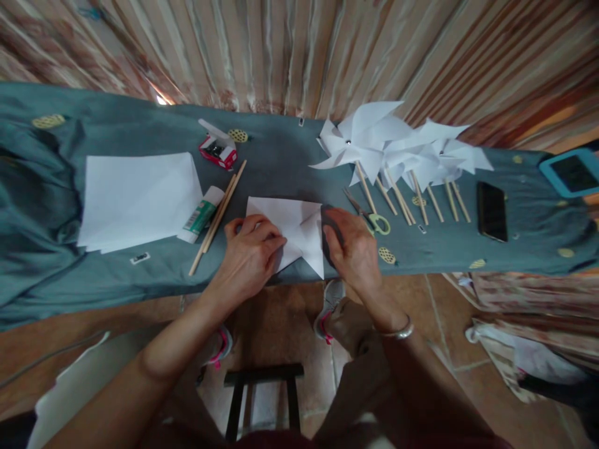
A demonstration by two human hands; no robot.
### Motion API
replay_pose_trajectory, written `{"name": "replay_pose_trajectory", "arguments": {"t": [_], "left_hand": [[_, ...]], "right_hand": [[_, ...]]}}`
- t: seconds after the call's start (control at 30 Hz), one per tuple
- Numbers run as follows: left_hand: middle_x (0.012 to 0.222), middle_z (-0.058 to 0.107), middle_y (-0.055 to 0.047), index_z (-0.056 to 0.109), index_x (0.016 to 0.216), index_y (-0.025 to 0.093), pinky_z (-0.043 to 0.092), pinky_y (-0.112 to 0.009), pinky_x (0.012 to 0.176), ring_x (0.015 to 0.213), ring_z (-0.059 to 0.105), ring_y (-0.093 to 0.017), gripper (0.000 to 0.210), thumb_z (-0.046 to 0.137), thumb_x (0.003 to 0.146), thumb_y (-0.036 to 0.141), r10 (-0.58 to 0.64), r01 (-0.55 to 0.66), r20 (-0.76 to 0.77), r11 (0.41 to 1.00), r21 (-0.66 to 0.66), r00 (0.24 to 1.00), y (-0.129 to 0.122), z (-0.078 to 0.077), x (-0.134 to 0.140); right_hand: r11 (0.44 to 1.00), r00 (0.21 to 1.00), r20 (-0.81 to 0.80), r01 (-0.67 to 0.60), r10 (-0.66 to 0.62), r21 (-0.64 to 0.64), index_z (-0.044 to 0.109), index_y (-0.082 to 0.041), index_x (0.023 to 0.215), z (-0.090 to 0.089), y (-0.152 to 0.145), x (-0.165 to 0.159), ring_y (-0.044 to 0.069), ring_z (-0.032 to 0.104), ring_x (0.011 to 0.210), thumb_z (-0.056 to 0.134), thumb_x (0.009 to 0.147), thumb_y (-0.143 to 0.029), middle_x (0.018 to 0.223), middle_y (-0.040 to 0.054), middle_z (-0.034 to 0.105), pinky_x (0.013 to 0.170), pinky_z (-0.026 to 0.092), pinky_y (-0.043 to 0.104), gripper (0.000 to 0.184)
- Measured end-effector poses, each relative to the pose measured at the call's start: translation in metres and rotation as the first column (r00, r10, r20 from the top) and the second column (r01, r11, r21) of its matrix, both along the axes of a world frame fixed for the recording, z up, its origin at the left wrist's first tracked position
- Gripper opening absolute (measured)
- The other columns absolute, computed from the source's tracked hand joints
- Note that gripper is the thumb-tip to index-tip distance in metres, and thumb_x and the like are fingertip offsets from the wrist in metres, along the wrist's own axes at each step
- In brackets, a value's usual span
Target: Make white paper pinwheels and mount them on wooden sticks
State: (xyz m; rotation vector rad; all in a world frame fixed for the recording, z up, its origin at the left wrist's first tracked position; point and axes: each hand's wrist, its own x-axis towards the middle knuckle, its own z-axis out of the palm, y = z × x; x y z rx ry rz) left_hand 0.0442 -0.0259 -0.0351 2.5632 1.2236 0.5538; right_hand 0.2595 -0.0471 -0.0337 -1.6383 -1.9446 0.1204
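Note:
A square sheet of white paper [304, 234] with cut slits lies in front of me at the table's near edge. My left hand [255, 249] rests over its left side, thumb and index finger pinched together on the paper. At the right edge is my right hand [353, 246], fingers curved and thumb apart, with a gap between them; whether its fingertips touch the paper I cannot tell. Scissors [379, 223] with light green handles lie just beyond the right hand. Left of the paper are a green-and-white glue stick [202, 214] and several thin wooden sticks [219, 215].
A stack of white paper [135, 199] lies at the left. Behind it stands an open red-and-white box [218, 149] with small dark pieces. Several white paper pinwheels [365, 137] on sticks lie back right, near a black phone [491, 211] and a blue-framed device [573, 173]. A dark stool [264, 375] is below.

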Motion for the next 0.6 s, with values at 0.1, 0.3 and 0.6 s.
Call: {"name": "replay_pose_trajectory", "arguments": {"t": [0.1, 0.3, 0.6], "left_hand": [[0.104, 0.071, -0.007, 0.073, 0.099, 0.020, 0.033, -0.054, 0.090, 0.111, 0.055, -0.032, 0.024, 0.053, 0.086, 0.013, -0.003, 0.004, -0.015, 1.000, 0.027, 1.000, -0.002, -0.001, 0.000], [0.107, 0.070, -0.009, 0.072, 0.104, 0.019, 0.036, -0.053, 0.088, 0.112, 0.053, -0.032, 0.026, 0.052, 0.088, 0.013, -0.001, 0.004, -0.058, 0.999, 0.046, 0.998, -0.006, 0.000, 0.001], [0.107, 0.070, -0.009, 0.067, 0.111, 0.019, 0.035, -0.055, 0.092, 0.116, 0.051, -0.032, 0.029, 0.049, 0.090, 0.012, -0.024, 0.029, -0.072, 0.997, 0.069, 0.997, -0.009, -0.003, -0.002]], "right_hand": [[1.000, 1.000, 0.010, -0.021, 0.021, -0.005, 0.062, -0.016, 0.124, 0.000, 0.004, 0.002, 0.029, 0.056, 0.123, 0.043, 0.095, -0.021, 0.130, 0.0150, 0.062, 0.106, 0.045, 0.052, 0.035], [0.948, 0.955, 0.001, -0.296, 0.298, -0.115, 0.068, -0.022, 0.112, -0.001, -0.001, -0.028, 0.028, 0.032, 0.143, 0.040, 0.090, -0.012, 0.147, 0.0098, 0.045, 0.111, 0.038, 0.051, 0.037], [0.941, 0.970, -0.074, -0.241, 0.230, -0.237, 0.070, -0.019, 0.103, -0.003, 0.004, -0.039, 0.030, 0.025, 0.146, 0.046, 0.081, -0.004, 0.149, 0.0116, 0.041, 0.113, 0.031, 0.055, 0.035]]}}
